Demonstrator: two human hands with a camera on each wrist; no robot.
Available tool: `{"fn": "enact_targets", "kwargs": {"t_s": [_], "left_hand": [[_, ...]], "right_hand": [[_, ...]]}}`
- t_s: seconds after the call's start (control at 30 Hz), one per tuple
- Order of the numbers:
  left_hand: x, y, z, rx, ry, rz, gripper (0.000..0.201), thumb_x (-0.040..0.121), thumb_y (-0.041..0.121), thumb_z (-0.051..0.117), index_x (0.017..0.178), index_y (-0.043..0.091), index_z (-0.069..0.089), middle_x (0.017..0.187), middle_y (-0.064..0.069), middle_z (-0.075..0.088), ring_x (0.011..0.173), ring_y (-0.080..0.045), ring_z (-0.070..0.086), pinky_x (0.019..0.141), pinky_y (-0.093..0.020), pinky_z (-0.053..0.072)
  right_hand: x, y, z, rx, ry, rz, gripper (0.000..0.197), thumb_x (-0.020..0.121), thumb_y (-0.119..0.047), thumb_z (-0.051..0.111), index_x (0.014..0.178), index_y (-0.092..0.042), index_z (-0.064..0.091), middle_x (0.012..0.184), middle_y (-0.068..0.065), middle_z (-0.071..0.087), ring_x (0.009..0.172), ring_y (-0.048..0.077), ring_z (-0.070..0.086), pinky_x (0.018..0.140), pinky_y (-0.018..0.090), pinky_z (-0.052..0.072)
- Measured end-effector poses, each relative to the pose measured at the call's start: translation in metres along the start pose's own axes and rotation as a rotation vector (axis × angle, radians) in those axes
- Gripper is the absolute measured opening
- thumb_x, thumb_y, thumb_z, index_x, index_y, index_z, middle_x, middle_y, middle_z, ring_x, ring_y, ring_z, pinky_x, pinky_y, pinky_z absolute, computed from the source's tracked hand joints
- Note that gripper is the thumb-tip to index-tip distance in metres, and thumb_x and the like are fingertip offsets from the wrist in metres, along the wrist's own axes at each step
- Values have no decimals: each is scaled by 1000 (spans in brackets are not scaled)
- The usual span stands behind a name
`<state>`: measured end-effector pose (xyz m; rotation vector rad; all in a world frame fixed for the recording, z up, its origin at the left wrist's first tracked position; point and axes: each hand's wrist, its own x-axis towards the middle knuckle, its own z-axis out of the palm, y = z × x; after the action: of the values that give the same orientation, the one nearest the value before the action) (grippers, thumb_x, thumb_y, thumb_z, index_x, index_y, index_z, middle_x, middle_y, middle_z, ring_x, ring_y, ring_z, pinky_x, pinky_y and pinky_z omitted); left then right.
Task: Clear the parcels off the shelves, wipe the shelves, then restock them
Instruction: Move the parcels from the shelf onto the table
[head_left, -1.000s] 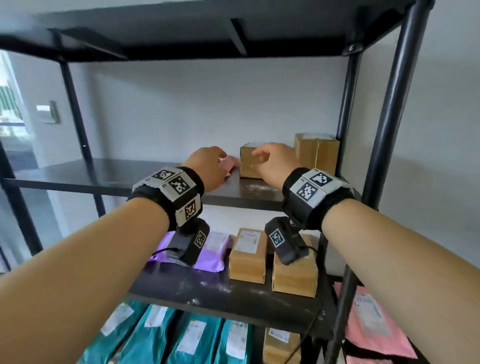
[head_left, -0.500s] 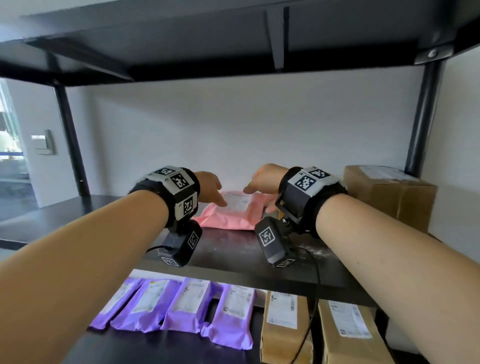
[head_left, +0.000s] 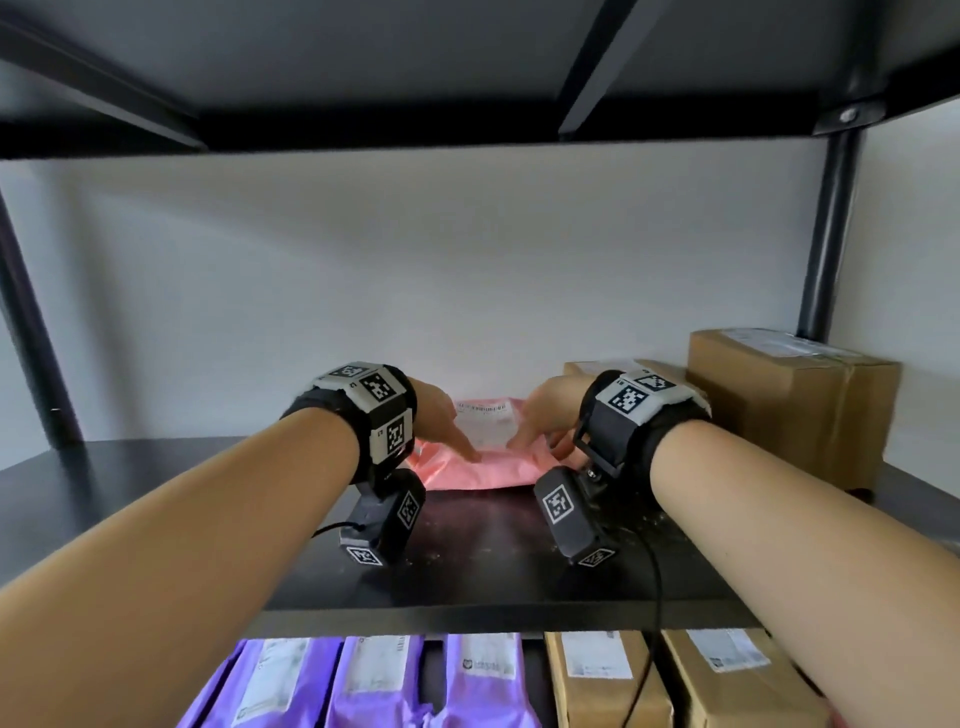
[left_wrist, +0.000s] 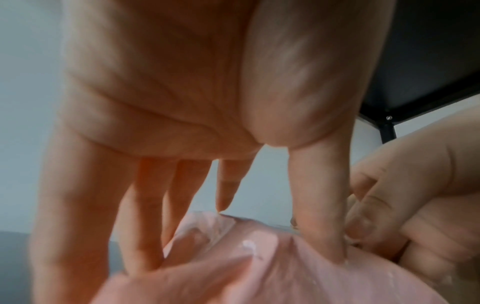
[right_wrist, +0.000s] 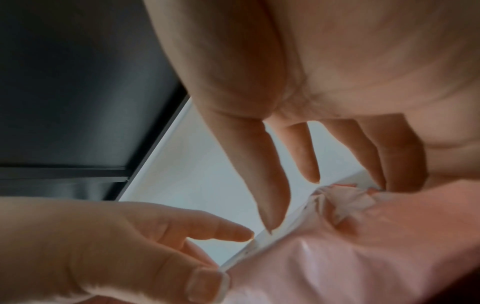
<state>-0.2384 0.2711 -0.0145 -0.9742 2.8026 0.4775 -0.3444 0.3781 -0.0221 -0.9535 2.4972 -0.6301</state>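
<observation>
A pink mailer parcel (head_left: 483, 462) with a white label lies on the black shelf (head_left: 156, 504), near the back wall. My left hand (head_left: 457, 441) holds its left part: in the left wrist view the thumb (left_wrist: 324, 236) digs into the pink parcel (left_wrist: 272, 277) while the other fingers reach past its far edge. My right hand (head_left: 530, 431) holds the right part. In the right wrist view its thumb (right_wrist: 270, 216) touches the label edge and the outer fingers crumple the pink parcel (right_wrist: 363, 257) at its far end.
A large cardboard box (head_left: 789, 405) stands at the shelf's right end by the black post (head_left: 826, 234), and a smaller box (head_left: 587, 369) stands behind my right wrist. Purple mailers (head_left: 374, 680) and brown boxes (head_left: 608, 680) fill the shelf below. Another shelf (head_left: 467, 67) hangs overhead.
My head has come closer and level with the shelf. Both hands have dropped their fingers onto the pink parcel and taken hold of it.
</observation>
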Motion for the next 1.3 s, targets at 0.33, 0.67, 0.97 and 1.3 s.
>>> {"fn": "enact_targets", "kwargs": {"t_s": [0.33,0.67,0.97,1.3], "left_hand": [[-3,-16,-1,71,109,179,80,80,34,71,146,20,28,146,-3,39,127,-22,44,107,-31,35],[-25,-7,3,-150,481,331,64,82,41,64,138,27,38,122,-8,56,100,-26,60,82,-32,51],[-92,52,44,-275,737,323,69,81,34,67,141,34,34,136,-14,40,118,-37,47,103,-47,40],[-168,173,151,-268,876,300,64,85,25,64,141,33,34,144,-10,25,125,-37,34,104,-43,36]], "right_hand": [[-21,-14,5,126,102,-80,66,75,-8,75,135,-14,49,132,10,54,101,24,59,89,38,52],[-51,-5,4,288,449,-298,78,70,9,70,139,-16,43,135,7,48,105,20,57,77,28,55],[-117,53,-17,138,605,-442,74,77,0,67,141,-22,37,135,7,29,115,17,45,82,2,30],[-198,193,-21,59,683,-582,71,78,1,68,137,-26,40,136,3,23,126,18,35,97,13,25]]}}
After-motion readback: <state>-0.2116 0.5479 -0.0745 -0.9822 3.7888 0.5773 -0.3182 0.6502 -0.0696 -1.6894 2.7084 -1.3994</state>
